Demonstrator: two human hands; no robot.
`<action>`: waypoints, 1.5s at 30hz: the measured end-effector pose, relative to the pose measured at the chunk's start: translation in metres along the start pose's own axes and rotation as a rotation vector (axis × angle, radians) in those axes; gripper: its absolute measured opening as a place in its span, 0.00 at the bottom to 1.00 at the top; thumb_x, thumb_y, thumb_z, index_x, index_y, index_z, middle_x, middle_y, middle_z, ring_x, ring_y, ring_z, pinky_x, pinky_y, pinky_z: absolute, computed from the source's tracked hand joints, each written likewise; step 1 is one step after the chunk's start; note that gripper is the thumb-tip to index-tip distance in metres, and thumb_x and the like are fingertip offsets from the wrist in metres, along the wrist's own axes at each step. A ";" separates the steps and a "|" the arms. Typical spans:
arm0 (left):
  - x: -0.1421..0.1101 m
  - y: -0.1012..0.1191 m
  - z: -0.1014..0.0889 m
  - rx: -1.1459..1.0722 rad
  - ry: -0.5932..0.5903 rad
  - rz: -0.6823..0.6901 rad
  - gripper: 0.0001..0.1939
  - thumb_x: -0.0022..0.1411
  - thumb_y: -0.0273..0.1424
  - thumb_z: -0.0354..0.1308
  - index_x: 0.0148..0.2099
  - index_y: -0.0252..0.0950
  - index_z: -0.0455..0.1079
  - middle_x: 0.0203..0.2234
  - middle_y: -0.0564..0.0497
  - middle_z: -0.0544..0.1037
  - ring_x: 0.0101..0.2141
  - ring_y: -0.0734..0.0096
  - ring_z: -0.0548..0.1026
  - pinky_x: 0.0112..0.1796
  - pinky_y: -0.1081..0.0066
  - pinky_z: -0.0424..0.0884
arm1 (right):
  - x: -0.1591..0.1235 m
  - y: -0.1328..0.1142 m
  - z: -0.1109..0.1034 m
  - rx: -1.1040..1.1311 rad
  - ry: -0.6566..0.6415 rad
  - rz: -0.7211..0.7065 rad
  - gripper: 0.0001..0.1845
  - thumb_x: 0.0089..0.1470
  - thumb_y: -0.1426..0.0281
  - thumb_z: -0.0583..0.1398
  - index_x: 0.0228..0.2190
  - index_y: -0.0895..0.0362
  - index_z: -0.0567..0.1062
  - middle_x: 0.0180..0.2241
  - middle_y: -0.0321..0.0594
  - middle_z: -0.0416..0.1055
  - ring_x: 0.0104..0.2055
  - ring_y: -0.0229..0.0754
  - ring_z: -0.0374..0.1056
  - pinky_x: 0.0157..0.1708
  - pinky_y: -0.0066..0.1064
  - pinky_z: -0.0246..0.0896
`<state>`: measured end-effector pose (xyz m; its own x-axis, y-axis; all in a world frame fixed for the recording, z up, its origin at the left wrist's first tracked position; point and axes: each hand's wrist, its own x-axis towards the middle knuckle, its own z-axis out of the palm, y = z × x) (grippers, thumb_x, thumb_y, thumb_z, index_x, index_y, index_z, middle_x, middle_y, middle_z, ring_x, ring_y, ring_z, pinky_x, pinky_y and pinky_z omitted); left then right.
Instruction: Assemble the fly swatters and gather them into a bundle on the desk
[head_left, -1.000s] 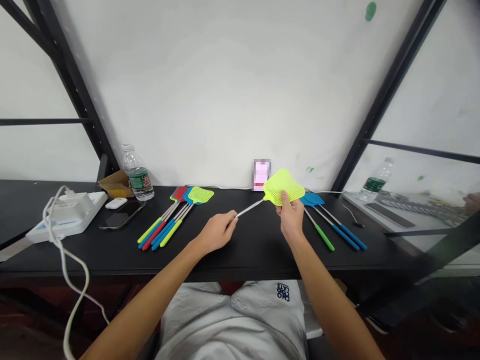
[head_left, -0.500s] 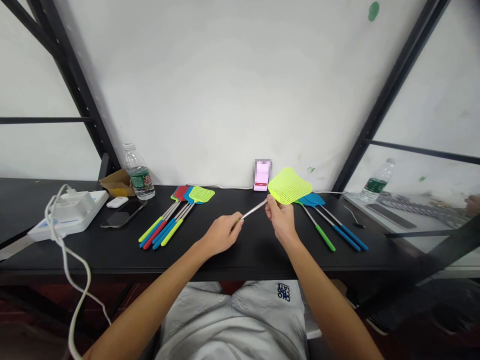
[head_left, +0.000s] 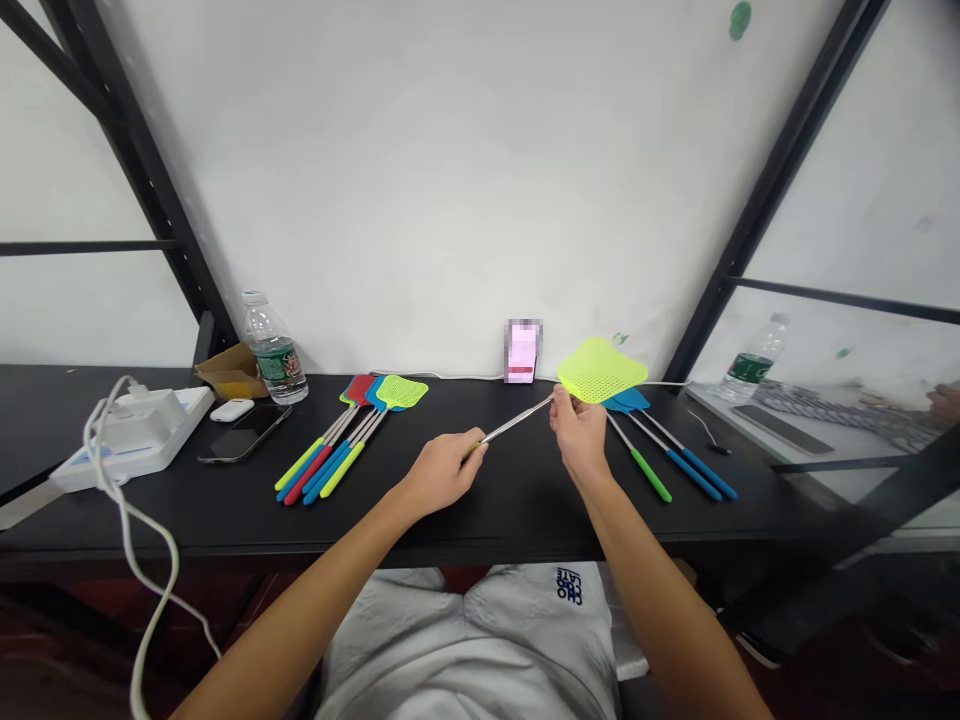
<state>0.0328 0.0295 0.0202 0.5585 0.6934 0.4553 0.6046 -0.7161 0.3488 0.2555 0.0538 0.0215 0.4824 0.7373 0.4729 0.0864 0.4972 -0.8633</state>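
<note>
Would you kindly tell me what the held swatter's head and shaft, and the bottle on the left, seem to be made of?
Swatter head: probably plastic with a matte finish, judging by its even yellow-green colour and many small holes.
Shaft: likely polished metal, given its silvery shine.
Bottle: apparently clear, glossy plastic, being see-through with bright highlights.

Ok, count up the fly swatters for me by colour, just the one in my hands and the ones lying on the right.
Lime swatter, held in the left hand and right hand: 1
Green-handled swatter, on the black tabletop: 1
Blue-handled swatters, beside it: 2
Total: 4
</note>
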 end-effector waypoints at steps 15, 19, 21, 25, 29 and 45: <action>-0.001 -0.002 0.001 0.125 -0.047 0.003 0.13 0.71 0.35 0.41 0.34 0.39 0.61 0.24 0.54 0.69 0.26 0.69 0.69 0.29 0.72 0.56 | 0.037 -0.016 -0.041 0.237 0.069 0.094 0.20 0.43 0.57 0.69 0.21 0.59 0.69 0.15 0.31 0.61 0.14 0.29 0.52 0.11 0.23 0.42; -0.001 0.000 0.002 0.174 -0.035 -0.002 0.12 0.71 0.34 0.41 0.35 0.40 0.61 0.25 0.54 0.70 0.27 0.69 0.69 0.28 0.72 0.55 | 0.036 -0.018 -0.041 0.283 0.150 0.134 0.20 0.45 0.56 0.67 0.23 0.59 0.69 0.16 0.31 0.63 0.13 0.29 0.53 0.10 0.23 0.41; -0.002 0.001 0.003 0.193 -0.030 -0.002 0.12 0.71 0.34 0.41 0.36 0.40 0.61 0.26 0.53 0.71 0.27 0.68 0.70 0.28 0.72 0.54 | 0.037 -0.018 -0.042 0.305 0.188 0.139 0.19 0.44 0.57 0.67 0.24 0.59 0.69 0.16 0.31 0.64 0.13 0.29 0.53 0.10 0.22 0.41; -0.002 0.000 0.003 0.206 -0.032 0.008 0.12 0.72 0.34 0.39 0.37 0.39 0.61 0.27 0.53 0.72 0.28 0.69 0.71 0.28 0.71 0.54 | 0.038 -0.016 -0.042 0.328 0.199 0.133 0.18 0.41 0.60 0.69 0.24 0.59 0.69 0.16 0.30 0.63 0.14 0.28 0.53 0.11 0.22 0.42; -0.001 -0.002 0.002 0.220 -0.042 0.012 0.12 0.71 0.33 0.40 0.36 0.39 0.61 0.28 0.52 0.73 0.28 0.68 0.71 0.28 0.71 0.55 | 0.036 -0.018 -0.038 0.328 0.233 0.109 0.18 0.41 0.60 0.68 0.24 0.58 0.68 0.15 0.28 0.61 0.13 0.27 0.51 0.11 0.21 0.41; -0.002 -0.002 0.003 0.111 0.028 0.026 0.12 0.71 0.33 0.41 0.34 0.39 0.60 0.25 0.54 0.69 0.26 0.71 0.67 0.29 0.72 0.56 | -0.007 -0.019 0.008 0.273 0.141 0.086 0.18 0.46 0.57 0.67 0.23 0.58 0.69 0.17 0.31 0.62 0.17 0.31 0.54 0.14 0.24 0.47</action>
<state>0.0323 0.0301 0.0165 0.5595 0.6710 0.4865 0.6501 -0.7194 0.2446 0.2434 0.0429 0.0363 0.5954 0.7208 0.3549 -0.1878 0.5543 -0.8109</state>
